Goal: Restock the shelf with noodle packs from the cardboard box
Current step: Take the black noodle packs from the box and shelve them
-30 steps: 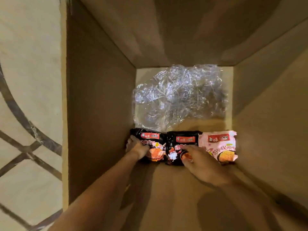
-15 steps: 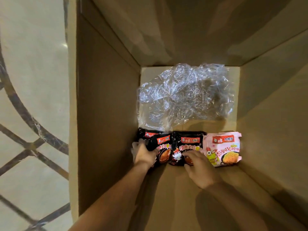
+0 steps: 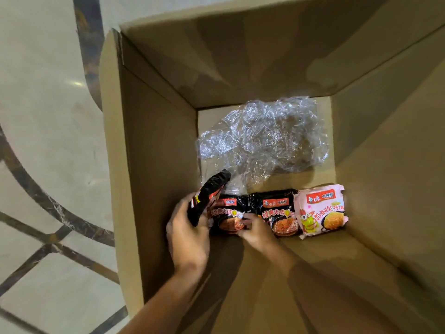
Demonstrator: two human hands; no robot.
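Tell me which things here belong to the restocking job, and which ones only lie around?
Job:
- cardboard box
- tilted black noodle pack, held by left hand
- two flat black noodle packs, right hand on them
- pink noodle pack

Lying about:
- crumpled clear plastic wrap
- patterned floor

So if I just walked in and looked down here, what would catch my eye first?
Probably the two hands deep in the cardboard box: the left hand holds a black pack tilted up, while the right hand grips another black pack lying on the bottom. Next, the pink pack at the right end of the row, and the crumpled clear plastic behind the packs.
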